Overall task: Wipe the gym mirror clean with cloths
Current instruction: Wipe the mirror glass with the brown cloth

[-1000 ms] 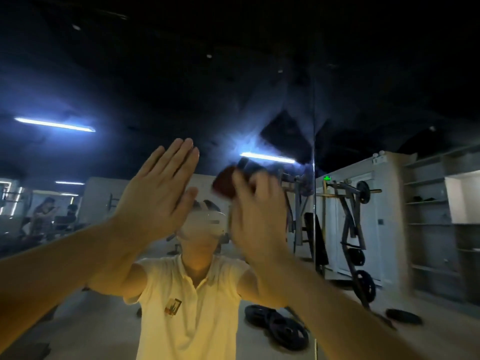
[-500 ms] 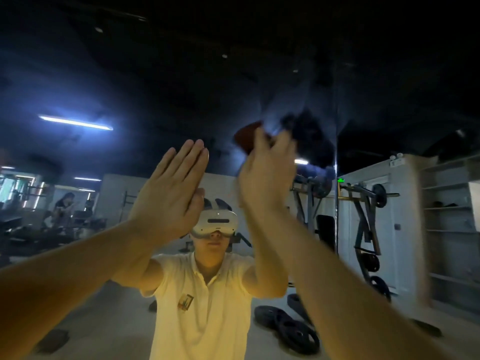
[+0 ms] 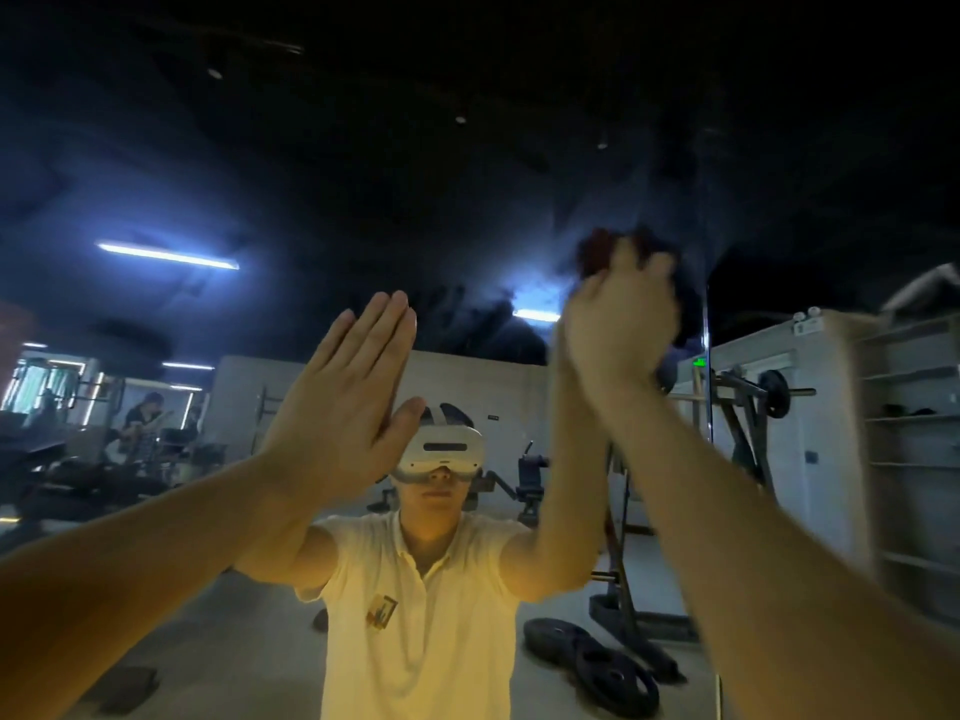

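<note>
Left hand (image 3: 337, 402): flat, fingers straight and together, palm against mirror (image 3: 363, 148). Right hand (image 3: 618, 324): motion-blurred, fingers curled over dark red cloth (image 3: 597, 252), held high on the mirror. Hazy streaks (image 3: 524, 298) just beside it.

1. The gym mirror (image 3: 363, 148) stands upright and fills the view. Its glass is hazy with pale smears near the middle, and a vertical seam (image 3: 705, 356) divides it right of centre.
2. The dark red cloth (image 3: 597, 249), bunched and motion-blurred, lies against the glass under the right hand (image 3: 621, 314), just left of the seam.
</note>
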The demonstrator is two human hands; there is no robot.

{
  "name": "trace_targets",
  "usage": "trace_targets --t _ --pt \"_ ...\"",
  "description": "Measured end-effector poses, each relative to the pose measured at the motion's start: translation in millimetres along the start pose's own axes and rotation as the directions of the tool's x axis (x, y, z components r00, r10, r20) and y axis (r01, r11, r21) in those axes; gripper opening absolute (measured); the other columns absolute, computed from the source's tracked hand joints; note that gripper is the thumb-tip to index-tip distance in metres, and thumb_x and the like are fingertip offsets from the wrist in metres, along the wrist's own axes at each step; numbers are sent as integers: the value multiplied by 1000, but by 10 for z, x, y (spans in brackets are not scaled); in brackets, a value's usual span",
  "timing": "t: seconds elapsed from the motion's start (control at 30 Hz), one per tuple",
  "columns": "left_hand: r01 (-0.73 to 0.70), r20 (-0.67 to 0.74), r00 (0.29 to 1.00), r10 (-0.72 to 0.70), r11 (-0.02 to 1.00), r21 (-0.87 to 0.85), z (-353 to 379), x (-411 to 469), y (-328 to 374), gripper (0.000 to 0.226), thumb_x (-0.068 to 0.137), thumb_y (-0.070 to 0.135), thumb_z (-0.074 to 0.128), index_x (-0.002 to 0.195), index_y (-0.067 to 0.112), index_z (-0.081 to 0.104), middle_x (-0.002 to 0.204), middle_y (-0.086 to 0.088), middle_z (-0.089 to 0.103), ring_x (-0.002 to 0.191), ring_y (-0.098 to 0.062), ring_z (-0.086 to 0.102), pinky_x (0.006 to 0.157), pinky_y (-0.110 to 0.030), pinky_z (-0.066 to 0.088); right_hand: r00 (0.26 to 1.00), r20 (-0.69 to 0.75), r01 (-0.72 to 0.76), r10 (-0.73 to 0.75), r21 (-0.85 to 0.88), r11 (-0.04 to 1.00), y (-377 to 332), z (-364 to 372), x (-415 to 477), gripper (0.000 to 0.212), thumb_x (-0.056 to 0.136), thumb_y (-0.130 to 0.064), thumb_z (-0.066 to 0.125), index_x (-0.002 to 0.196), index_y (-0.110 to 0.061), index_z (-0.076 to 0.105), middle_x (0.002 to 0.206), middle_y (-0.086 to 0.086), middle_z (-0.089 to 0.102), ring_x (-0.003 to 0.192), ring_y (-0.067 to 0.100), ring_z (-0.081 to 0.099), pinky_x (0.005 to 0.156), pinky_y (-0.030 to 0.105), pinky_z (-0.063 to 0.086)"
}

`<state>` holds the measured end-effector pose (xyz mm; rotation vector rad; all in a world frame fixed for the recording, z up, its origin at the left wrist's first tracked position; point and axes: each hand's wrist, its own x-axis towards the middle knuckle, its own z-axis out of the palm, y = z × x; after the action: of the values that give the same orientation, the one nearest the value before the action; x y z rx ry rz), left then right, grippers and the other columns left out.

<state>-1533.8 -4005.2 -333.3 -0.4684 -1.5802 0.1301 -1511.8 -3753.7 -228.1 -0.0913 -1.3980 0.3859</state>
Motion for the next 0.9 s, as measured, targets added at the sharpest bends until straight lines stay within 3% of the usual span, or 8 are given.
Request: trace_targets --t 0.13,0.27,0.3,0.5,0.63,0.7,0.8,0.9 --pt "127 -130 981 -146 981 -145 -73 -37 -101 67 100 28 29 160 -2 26 170 -18 20 159 -28 14 130 -41 4 943 56 316 -329 163 935 -806 113 -693 41 98 -34 48 135 -15 52 118 9 54 95 20 59 82 36 54" --pt "239 -98 964 -249 966 -104 -87 -32 -142 69 102 33 25 160 -4 23 170 -21 18 159 -31 12 130 -50 8 601 160 775 -783 124 620 -655 50 -873 53 97 -32 57 147 -18 48 120 9 55 99 24 60 87 38 45" --pt "243 -77 966 -248 968 -63 -76 -21 -124 70 104 37 24 161 -4 19 170 -21 14 160 -31 9 130 -51 9 585 162 795 -795 76 601 -496 16 -743 56 96 -33 59 149 -21 45 120 9 54 101 25 59 88 39 44" --pt "220 -12 976 -219 974 60 -39 -56 -189 79 107 53 18 163 -1 7 172 -20 4 160 -31 1 130 -52 9 943 97 332 -319 -183 925 684 -200 62 50 99 -34 41 146 -20 46 118 20 54 100 36 57 95 47 42" --pt "153 38 987 -156 986 64 -65 -111 -282 82 106 57 21 164 2 4 173 -16 0 161 -28 -3 130 -49 6 994 13 -103 106 -128 986 295 -113 -305 53 95 -32 43 147 -18 47 129 21 51 108 39 57 96 51 51" --pt "131 43 990 -131 991 2 -110 -128 -327 77 105 51 21 164 2 9 173 -15 3 161 -27 -1 130 -48 7 998 38 -47 50 -83 995 -210 -31 -633 53 94 -28 54 145 -18 46 129 18 51 108 34 58 91 44 54" --pt "140 5 990 -141 982 -129 -207 -147 -360 69 102 39 23 161 2 26 171 -16 19 159 -27 12 129 -50 12 964 125 223 -233 89 971 -864 -6 -1284 53 92 -26 58 143 -16 44 120 13 52 99 23 55 82 38 54" --pt "173 -75 980 -186 973 -155 -303 -277 -316 67 98 30 28 157 0 35 166 -22 29 157 -34 22 126 -58 18 763 224 545 -607 282 789 -924 -46 -1781 48 94 -34 65 136 -17 50 114 7 53 95 21 54 84 38 49"
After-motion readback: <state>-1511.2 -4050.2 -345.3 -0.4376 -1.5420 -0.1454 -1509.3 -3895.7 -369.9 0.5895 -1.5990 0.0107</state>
